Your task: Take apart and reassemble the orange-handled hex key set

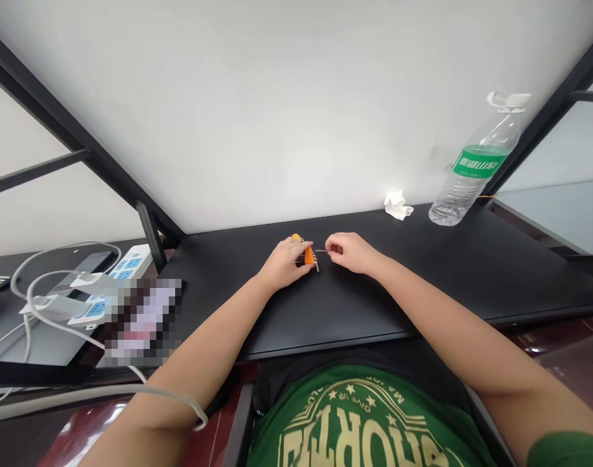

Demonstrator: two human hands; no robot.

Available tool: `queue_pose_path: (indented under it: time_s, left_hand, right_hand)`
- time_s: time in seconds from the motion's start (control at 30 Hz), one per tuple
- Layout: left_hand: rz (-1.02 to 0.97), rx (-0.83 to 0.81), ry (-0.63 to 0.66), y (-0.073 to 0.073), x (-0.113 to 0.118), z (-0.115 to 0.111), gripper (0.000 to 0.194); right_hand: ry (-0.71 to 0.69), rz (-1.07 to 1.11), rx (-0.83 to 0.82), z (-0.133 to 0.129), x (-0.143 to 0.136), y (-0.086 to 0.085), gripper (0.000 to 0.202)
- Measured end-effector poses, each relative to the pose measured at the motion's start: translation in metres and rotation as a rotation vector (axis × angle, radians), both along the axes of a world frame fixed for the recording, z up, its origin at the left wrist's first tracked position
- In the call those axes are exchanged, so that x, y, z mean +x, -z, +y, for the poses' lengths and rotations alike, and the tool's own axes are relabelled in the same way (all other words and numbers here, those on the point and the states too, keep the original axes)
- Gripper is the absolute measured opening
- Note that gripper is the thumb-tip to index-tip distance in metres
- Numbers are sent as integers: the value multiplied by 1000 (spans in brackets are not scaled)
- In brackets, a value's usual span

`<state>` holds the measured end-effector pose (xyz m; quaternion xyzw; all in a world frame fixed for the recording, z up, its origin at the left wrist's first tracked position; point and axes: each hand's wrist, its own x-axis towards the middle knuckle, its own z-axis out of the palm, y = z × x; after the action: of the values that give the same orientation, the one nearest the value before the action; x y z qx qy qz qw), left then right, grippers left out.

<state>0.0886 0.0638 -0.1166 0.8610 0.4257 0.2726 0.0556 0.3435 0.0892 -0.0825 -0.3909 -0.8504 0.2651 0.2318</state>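
Observation:
An orange hex key holder is gripped by my left hand, whose fingers wrap round it from the left. Several short bent metal ends of hex keys stick out on its right side. Close by on the right, my right hand pinches a thin hex key between thumb and fingers. The key's free end points left toward the holder; whether it touches the holder I cannot tell. Both hands are just above the black tabletop, near its middle.
At the back right stands a large clear water bottle with a green label, beside a crumpled white tissue. On the left lie a power strip, white cables and a pixelated flat object. A white wall rises behind.

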Motion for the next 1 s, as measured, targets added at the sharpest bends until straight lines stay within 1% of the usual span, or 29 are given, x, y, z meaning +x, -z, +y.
queue_pose_path:
  time_s: [0.07,0.13,0.3,0.43,0.5,0.6,0.67,0.73,0.8,0.87,0.93,1.0]
  left_hand:
    - [-3,5,11,0,0,0,50]
    - [-5,13,23,1,1,0,49]
    - [-16,49,43,2,1,0,48]
    - [-14,58,47,3,1,0,47]
    - [-10,58,45,3,1,0,46]
    - [-11,55,44,2,1,0,45]
    - [-18,51,43,1,2,-1,46]
    - [-27,50,46,0,3,-2,46]
    - [-40,56,54,-1,5,-3,44]
    - [-54,59,57,-3,6,-5,42]
    - [-65,49,56,-5,7,-6,42]
    - [-72,31,51,-6,7,-7,44]
  right_hand:
    - [-16,64,76,-1,-4,3,15]
    - [0,100,117,-3,-7,6,17]
    - [71,158,157,-6,-12,11,18]
    - [78,148,175,-5,-12,13,19]
    - [66,128,203,-5,-11,14,19]
    - [38,53,303,-7,-10,15,22]
    - [-5,-16,374,-10,-11,15,25]
    - [-71,-36,397,-13,-13,14,28]
    - [-123,36,361,-14,-15,12,28]
    - [-115,167,266,-13,-16,11,25]
    - [-57,308,82,-10,-16,12,21]
    - [2,429,-190,-6,-16,14,15]
